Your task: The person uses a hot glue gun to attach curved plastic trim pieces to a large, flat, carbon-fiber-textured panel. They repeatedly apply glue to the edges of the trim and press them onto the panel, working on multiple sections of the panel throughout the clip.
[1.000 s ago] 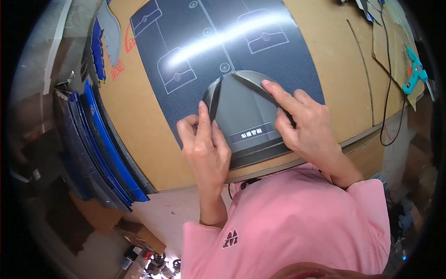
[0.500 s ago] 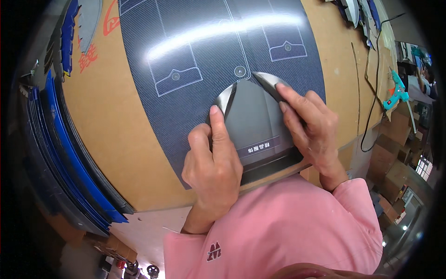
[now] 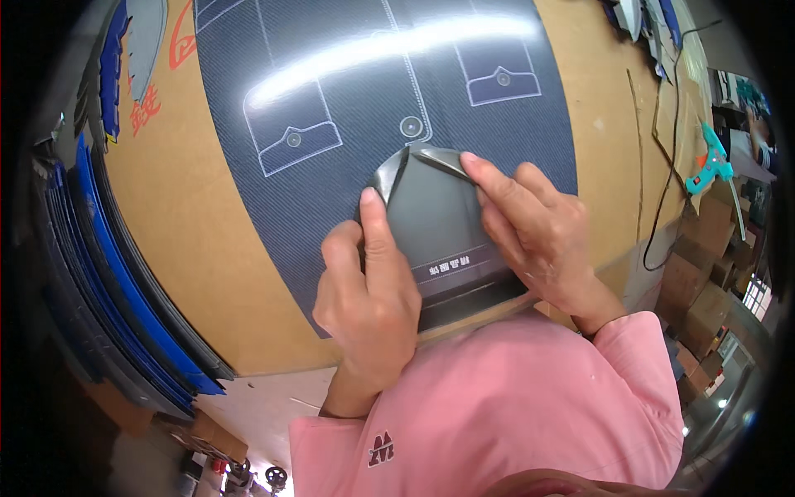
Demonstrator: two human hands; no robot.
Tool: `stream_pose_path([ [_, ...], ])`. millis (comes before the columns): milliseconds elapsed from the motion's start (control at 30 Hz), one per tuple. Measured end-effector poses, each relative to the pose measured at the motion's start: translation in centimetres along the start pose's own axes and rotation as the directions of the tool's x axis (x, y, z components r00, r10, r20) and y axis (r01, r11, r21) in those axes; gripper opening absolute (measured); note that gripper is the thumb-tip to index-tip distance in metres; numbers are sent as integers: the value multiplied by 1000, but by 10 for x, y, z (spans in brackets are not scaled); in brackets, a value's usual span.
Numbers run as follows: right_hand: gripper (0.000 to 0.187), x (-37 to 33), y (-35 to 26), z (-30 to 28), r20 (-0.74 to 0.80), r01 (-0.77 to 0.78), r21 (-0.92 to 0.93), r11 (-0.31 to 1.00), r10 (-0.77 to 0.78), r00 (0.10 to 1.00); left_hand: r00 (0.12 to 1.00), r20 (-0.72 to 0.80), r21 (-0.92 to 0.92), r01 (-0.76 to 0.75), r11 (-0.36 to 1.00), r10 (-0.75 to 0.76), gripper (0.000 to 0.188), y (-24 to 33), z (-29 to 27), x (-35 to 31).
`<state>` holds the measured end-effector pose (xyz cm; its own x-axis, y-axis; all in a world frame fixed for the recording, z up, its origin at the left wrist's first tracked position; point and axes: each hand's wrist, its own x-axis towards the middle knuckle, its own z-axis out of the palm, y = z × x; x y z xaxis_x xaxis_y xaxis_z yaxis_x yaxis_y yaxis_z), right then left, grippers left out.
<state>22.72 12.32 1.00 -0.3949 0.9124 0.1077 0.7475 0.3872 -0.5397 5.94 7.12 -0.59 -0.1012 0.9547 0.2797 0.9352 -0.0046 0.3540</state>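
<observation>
head view: left hand, right hand each pinching curled folds at near end of long glossy dark-blue sheet on flat tan table; small white characters between hands; red writing far left.

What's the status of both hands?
Left hand on left flap. Right hand on right flap. Grey panel between them. Glue gun off right, apart from hands.

The sheet lies on the table, left of the glue gun.
</observation>
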Motion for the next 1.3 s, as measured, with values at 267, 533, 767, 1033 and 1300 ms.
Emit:
stream_pose_path([
  [267,27,-7,15,-7,-158,41,154,987,-16,987,998,63,-82,37,996,-32,42,6,-5,6],
  [533,17,-132,78,-127,-535,-556,179,812,554,637,996,50,-91,80,993,-76,44,10,-5,1],
  [767,87,-140,242,-189,-627,-720,-49,692,540,562,999,-42,-168,10,986,-17,29,6,-7,-3],
  [1033,48,-92,299,-190,-616,-618,51,784,512,599,984,-175,-160,-71,985,42,21,-10,-1,-3],
  [1300,39,-55,70,-126,-251,-197,429,882,325,912,989,146,-191,25,981,3,34,-5,-28,-12],
])
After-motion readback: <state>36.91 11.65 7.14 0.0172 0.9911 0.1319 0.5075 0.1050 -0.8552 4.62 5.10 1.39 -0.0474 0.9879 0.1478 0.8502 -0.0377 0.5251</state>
